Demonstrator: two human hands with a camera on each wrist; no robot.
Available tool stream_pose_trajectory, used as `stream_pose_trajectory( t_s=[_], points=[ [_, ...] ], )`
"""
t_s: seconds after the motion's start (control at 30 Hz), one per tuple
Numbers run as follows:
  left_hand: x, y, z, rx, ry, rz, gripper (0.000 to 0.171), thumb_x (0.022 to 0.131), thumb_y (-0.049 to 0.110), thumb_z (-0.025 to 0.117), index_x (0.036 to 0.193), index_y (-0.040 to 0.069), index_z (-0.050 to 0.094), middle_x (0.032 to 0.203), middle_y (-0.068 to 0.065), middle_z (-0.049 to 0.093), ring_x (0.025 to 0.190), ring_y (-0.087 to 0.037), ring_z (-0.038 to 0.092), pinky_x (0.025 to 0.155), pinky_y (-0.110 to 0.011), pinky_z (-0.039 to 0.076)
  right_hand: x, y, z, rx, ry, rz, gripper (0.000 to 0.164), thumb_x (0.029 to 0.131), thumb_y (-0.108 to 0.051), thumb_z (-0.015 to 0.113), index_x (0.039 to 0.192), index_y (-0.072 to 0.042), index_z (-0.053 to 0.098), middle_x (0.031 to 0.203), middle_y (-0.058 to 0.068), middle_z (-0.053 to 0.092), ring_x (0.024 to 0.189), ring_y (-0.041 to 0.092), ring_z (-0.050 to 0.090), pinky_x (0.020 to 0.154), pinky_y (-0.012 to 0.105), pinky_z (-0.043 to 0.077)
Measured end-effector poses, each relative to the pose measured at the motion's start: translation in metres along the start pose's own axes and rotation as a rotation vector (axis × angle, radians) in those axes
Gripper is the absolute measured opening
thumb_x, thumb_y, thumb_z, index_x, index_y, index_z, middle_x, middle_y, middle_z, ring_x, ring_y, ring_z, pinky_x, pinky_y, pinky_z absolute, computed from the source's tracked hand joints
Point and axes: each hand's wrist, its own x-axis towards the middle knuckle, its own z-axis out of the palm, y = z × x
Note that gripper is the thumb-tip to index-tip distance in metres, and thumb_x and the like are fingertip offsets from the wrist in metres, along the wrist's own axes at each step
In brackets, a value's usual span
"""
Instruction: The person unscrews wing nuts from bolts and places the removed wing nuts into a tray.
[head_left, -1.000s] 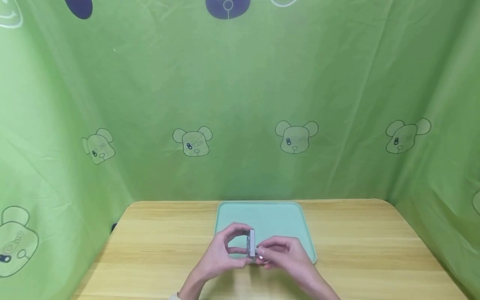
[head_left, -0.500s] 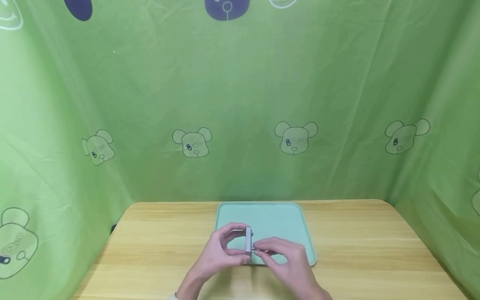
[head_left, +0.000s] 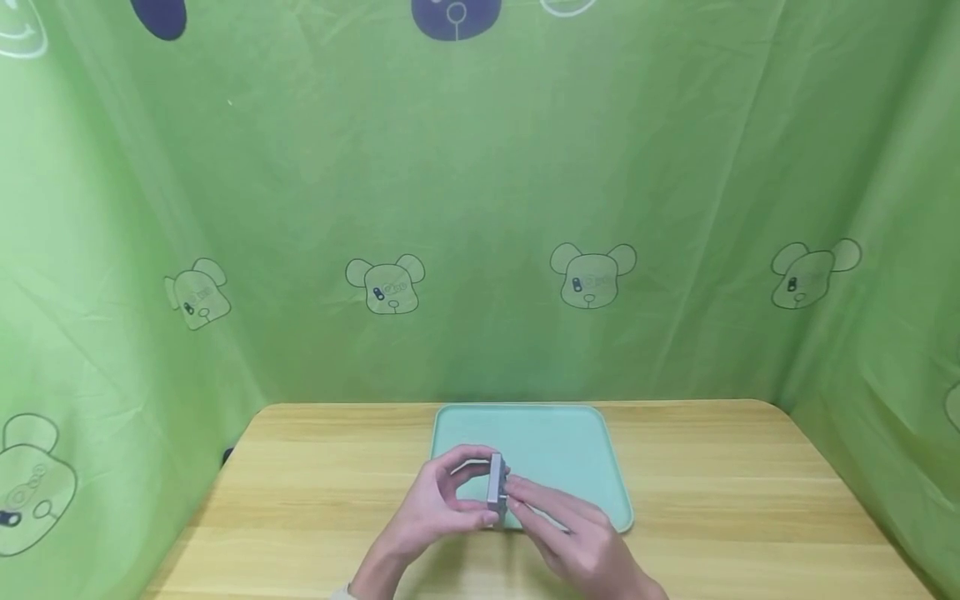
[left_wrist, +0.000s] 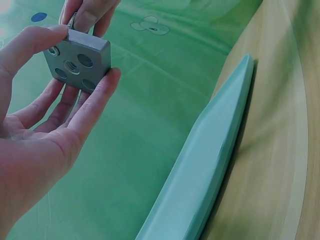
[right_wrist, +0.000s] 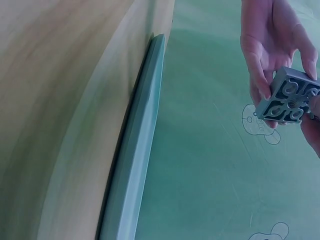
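Note:
My left hand (head_left: 435, 510) grips a square grey metal block (head_left: 495, 482) by its edges, thumb on one side and fingers on the other. The block stands on edge above the near side of the tray. In the left wrist view, its flat face shows a threaded middle hole and round holes near the corners. The other face, in the right wrist view, is recessed around its holes. My right hand (head_left: 581, 533) pinches a small shiny screw (left_wrist: 73, 21) against this recessed face near a corner. Fingertips mostly hide the screw.
A mint-green tray (head_left: 540, 433) with a low raised rim lies on the wooden table (head_left: 720, 483) under the hands. Green cloth (head_left: 480, 167) printed with bear heads hangs behind and on both sides.
The block has turned slightly and shifted a little left. My right fingers have moved in from the right, closing the gap where the screw's stem showed, and now sit close against the block.

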Motion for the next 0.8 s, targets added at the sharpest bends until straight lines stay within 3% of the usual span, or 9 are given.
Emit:
stream_pose_trajectory(
  t_s=[0.13, 0.33, 0.43, 0.57, 0.63, 0.7, 0.8],
  points=[
    [0.0, 0.001, -0.001, -0.003, 0.016, -0.019, 0.064, 0.08, -0.007, 0.076, 0.139, -0.007, 0.051, 0.139, -0.027, 0.05, 0.13, -0.038, 0.054, 0.094, -0.052, 0.06, -0.003, -0.001, 0.002, 0.014, -0.026, 0.096, 0.021, 0.102, -0.008, 0.061, 0.098, 0.007, 0.075, 0.101, 0.026, 0.074, 0.083, 0.034, 0.075, 0.077, 0.03, 0.066],
    [-0.001, 0.001, -0.003, 0.01, 0.056, -0.06, 0.064, 0.079, -0.007, 0.076, 0.139, -0.004, 0.052, 0.142, -0.027, 0.048, 0.13, -0.039, 0.054, 0.094, -0.052, 0.06, -0.007, -0.004, 0.002, 0.206, 0.009, 0.356, 0.02, 0.092, -0.01, 0.076, 0.105, 0.006, 0.074, 0.11, 0.02, 0.072, 0.088, 0.031, 0.075, 0.086, 0.028, 0.064],
    [0.0, 0.0, -0.003, 0.031, 0.065, -0.057, 0.065, 0.078, -0.009, 0.077, 0.139, -0.004, 0.052, 0.141, -0.024, 0.051, 0.129, -0.036, 0.056, 0.094, -0.052, 0.06, -0.011, -0.009, 0.0, 0.314, 0.026, 0.619, 0.024, 0.086, 0.0, 0.08, 0.109, 0.002, 0.074, 0.109, 0.014, 0.074, 0.088, 0.025, 0.075, 0.083, 0.028, 0.064],
    [0.001, -0.002, -0.001, 0.074, 0.07, -0.031, 0.067, 0.076, -0.011, 0.077, 0.138, -0.005, 0.052, 0.14, -0.02, 0.054, 0.134, -0.041, 0.051, 0.098, -0.051, 0.059, -0.015, -0.013, -0.006, 0.531, -0.004, 1.179, 0.019, 0.089, -0.001, 0.077, 0.108, -0.004, 0.075, 0.104, 0.009, 0.076, 0.086, 0.024, 0.076, 0.075, 0.035, 0.067],
    [0.002, -0.002, -0.001, 0.092, 0.066, -0.015, 0.067, 0.075, -0.011, 0.077, 0.137, -0.005, 0.052, 0.14, -0.023, 0.052, 0.136, -0.044, 0.047, 0.101, -0.051, 0.058, -0.015, -0.013, -0.009, 0.64, -0.022, 1.419, 0.016, 0.093, -0.01, 0.075, 0.107, -0.003, 0.075, 0.103, 0.011, 0.076, 0.088, 0.027, 0.076, 0.075, 0.04, 0.067],
    [0.002, -0.003, 0.0, 0.117, 0.058, -0.001, 0.067, 0.075, -0.012, 0.077, 0.137, -0.002, 0.053, 0.14, -0.024, 0.052, 0.137, -0.044, 0.046, 0.102, -0.05, 0.057, -0.016, -0.011, -0.011, 0.735, -0.055, 1.561, 0.022, 0.094, -0.016, 0.075, 0.109, 0.001, 0.073, 0.103, 0.015, 0.076, 0.09, 0.03, 0.076, 0.077, 0.044, 0.067],
    [0.002, -0.003, 0.001, 0.166, 0.043, 0.021, 0.066, 0.075, -0.011, 0.077, 0.136, 0.001, 0.055, 0.14, -0.024, 0.051, 0.137, -0.04, 0.047, 0.102, -0.05, 0.057, -0.018, -0.008, -0.012, 0.868, -0.132, 1.657, 0.032, 0.096, -0.018, 0.073, 0.115, 0.007, 0.069, 0.104, 0.02, 0.075, 0.093, 0.03, 0.075, 0.082, 0.047, 0.065]
  ],
)
